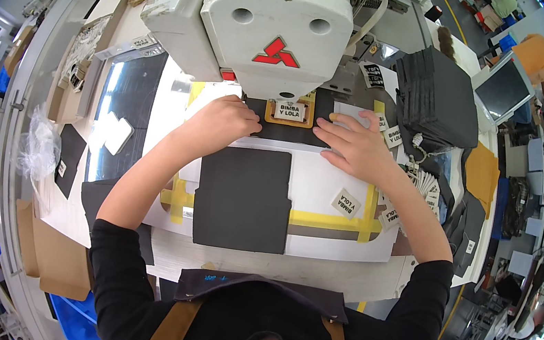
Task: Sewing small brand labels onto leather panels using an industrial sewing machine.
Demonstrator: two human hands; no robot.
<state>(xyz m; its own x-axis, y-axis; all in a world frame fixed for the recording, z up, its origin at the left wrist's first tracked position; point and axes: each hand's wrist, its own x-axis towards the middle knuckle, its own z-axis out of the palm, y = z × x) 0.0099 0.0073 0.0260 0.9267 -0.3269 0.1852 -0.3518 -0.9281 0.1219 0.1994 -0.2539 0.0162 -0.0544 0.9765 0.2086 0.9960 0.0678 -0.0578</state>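
The person had both bare hands under the big white machine [275, 21]. A dark piece [280, 134] lay flat there, right between the two hands. On top of it was a small yellow frame [270, 111], and a white tag [290, 112] with black writing sat inside the frame.

The left hand [226, 123] was at the left end of the dark piece, with its fingers bent and close together. It was hard to tell if they pinched the edge. The right hand [352, 144] was at the other end, with its fingers spread out wide and turned down.

Nearer the person, a dark panel [244, 197] lay on white sheets, below the left hand. Yellow tape [320, 221] ran across the sheets. A loose white tag [346, 203] lay below the right hand. A tall pile of dark panels [435, 95] stood off to the right, and a clear plastic bag [39, 144] lay far to the left.
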